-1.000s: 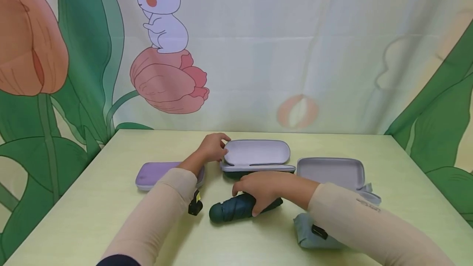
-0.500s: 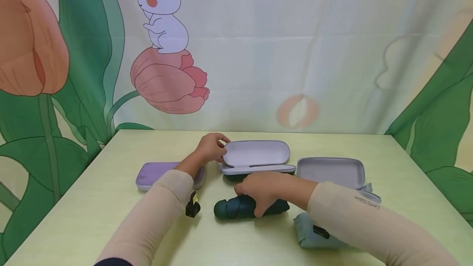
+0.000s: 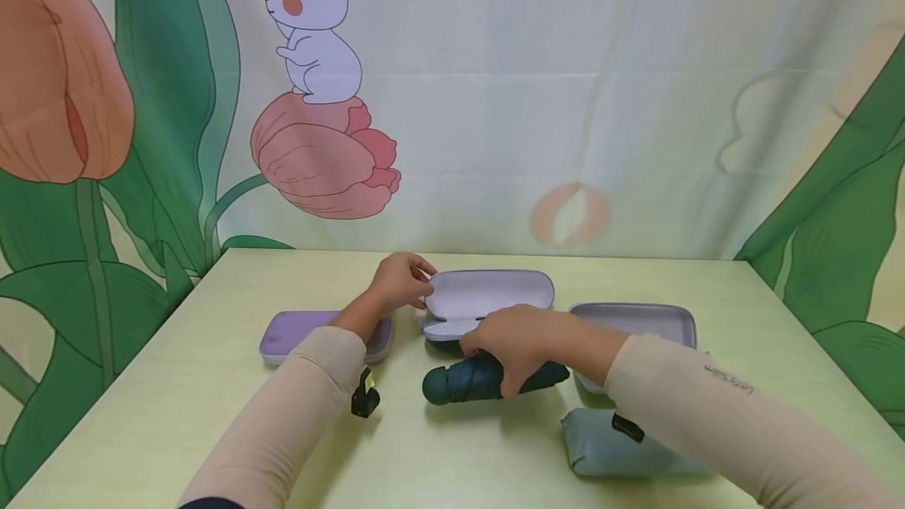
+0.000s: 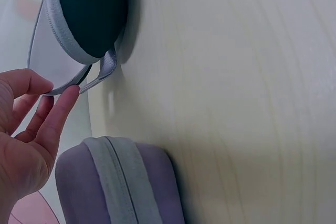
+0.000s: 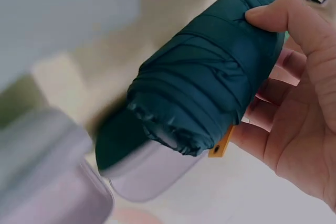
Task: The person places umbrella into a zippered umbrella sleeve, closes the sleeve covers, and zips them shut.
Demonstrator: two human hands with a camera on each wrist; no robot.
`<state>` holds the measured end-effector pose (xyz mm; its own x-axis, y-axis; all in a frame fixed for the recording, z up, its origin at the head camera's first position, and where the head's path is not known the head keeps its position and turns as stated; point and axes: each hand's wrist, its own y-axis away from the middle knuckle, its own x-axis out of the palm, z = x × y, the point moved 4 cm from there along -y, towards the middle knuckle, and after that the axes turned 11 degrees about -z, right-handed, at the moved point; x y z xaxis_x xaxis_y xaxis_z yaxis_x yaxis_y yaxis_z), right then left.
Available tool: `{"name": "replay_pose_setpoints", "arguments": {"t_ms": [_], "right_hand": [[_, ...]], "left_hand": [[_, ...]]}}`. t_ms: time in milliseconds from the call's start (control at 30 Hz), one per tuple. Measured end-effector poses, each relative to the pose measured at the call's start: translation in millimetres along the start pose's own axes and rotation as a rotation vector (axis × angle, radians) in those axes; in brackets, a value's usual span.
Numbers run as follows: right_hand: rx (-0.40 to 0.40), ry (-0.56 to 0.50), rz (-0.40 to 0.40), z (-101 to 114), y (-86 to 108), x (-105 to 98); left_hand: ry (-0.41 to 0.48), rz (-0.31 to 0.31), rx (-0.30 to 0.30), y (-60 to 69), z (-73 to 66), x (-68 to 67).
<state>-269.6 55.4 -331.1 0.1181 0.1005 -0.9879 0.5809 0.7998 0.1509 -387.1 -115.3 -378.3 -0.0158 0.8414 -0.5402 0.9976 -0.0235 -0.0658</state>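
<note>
At the far left of the bench point(image 3: 424, 466) lies the purple case point(image 3: 300, 334), closed, partly behind your left forearm. Next to the right comes your left hand point(image 3: 399, 283). Its fingers pinch the left edge of the raised lid of the middle case point(image 3: 492, 291); the left wrist view shows this clearly. This case is open, lilac inside and dark green outside, and its lid stands tilted back. In front of it is the umbrella point(image 3: 470, 380), dark green and rolled. Your right hand point(image 3: 522, 342) holds it from above, with the thumb on the near side and the other fingers curled round the far side. You hold it above the bench, lying almost level. Further right is the right case point(image 3: 646, 323), grey and open, partly hidden by your right arm. Nearest to you, below this arm, the pale bundle point(image 3: 597, 450) rests on the bench.
</note>
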Motion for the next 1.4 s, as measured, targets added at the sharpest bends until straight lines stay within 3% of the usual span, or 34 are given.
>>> {"name": "replay_pose_setpoints", "arguments": {"t_ms": [367, 533, 733, 1200, 1400], "right_hand": [[0.084, -0.059, 0.040, -31, 2.6, -21], [0.145, -0.110, 0.026, -44, -0.2, -23], [0.193, -0.098, -0.025, -55, -9.7, -23], [0.258, -0.112, 0.023, -61, -36.5, 6], [0.261, -0.148, -0.010, -61, -39.0, 14]], "left_hand": [[0.083, 0.066, -0.036, 1.8, -2.1, -4.2], [0.116, 0.087, -0.032, 2.1, -2.8, -6.7], [0.151, 0.091, -0.021, 0.4, -1.2, -7.1], [0.212, 0.061, -0.035, -1.0, 2.1, -8.3], [0.210, 0.043, -0.060, -2.0, 4.9, -9.9]]}}
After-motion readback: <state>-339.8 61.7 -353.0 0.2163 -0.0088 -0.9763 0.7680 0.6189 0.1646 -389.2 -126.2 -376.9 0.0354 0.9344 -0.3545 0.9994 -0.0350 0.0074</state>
